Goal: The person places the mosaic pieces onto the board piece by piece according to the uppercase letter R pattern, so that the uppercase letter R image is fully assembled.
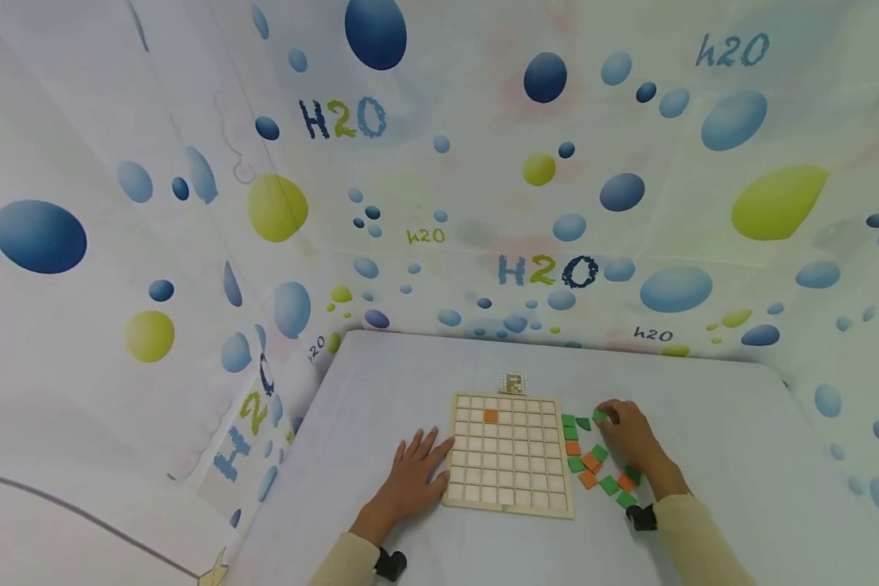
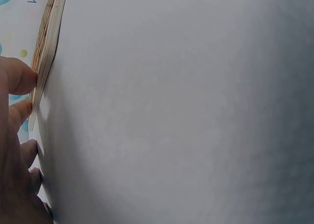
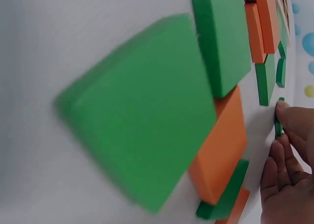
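A wooden grid board (image 1: 509, 509) lies on the white table with one orange square tile (image 1: 491, 416) in an upper cell. My left hand (image 1: 413, 480) rests at the board's left edge, fingers spread; in the left wrist view the thumb and a finger touch the board's side (image 2: 47, 62). To the right of the board, my right hand (image 1: 632, 435) pinches a green tile (image 1: 600, 415) between thumb and fingers. The right wrist view shows that hand (image 3: 292, 160) beyond several loose tiles, with the pinched green tile (image 3: 278, 121) seen nearly edge-on.
Loose green tiles (image 1: 609, 486) and orange tiles (image 1: 588, 480) lie scattered between the board and my right forearm, some overlapping. A small pattern card (image 1: 513, 383) sits behind the board's far edge. Printed sheets (image 1: 476, 203) stand around the white table (image 1: 381, 374).
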`<state>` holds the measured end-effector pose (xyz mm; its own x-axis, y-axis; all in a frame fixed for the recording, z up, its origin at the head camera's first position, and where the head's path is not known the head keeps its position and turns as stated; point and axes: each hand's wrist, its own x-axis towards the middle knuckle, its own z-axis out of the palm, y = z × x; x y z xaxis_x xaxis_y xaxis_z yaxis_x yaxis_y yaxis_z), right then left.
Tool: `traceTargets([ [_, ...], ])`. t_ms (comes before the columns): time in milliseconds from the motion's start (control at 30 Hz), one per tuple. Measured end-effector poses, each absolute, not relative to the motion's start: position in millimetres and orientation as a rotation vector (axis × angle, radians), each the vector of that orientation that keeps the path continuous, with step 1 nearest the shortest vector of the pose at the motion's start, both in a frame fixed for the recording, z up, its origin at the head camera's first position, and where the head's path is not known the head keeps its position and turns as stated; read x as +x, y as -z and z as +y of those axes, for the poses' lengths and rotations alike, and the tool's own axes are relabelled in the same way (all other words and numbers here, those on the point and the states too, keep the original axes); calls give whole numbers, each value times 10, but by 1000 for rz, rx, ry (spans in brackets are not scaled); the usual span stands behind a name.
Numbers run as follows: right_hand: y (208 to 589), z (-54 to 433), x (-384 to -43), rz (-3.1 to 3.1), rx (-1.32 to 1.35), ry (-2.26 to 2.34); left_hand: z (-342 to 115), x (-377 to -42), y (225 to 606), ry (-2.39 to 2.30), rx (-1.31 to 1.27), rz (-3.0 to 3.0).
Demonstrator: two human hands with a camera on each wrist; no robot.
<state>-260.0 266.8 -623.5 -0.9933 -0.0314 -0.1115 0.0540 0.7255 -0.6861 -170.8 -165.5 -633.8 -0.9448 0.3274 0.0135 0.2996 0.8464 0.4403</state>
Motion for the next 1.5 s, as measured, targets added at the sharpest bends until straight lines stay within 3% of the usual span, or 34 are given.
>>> traceTargets([
  [200,6240,2577,-2715,2806,60,1153,-1652,-1702,6327,-690,494,2955],
  [467,6175,2211,-2809,2853,-119,1198,-1660,-1705,6339,-685,496,2963],
  [933,6097,1333,-2673,2837,-372,1257,-1675,-1711,6343,-715,529,2946],
  [1500,6221,1050,-2657,2922,-467,1072,-1659,-1701,6324,-694,506,2945],
])
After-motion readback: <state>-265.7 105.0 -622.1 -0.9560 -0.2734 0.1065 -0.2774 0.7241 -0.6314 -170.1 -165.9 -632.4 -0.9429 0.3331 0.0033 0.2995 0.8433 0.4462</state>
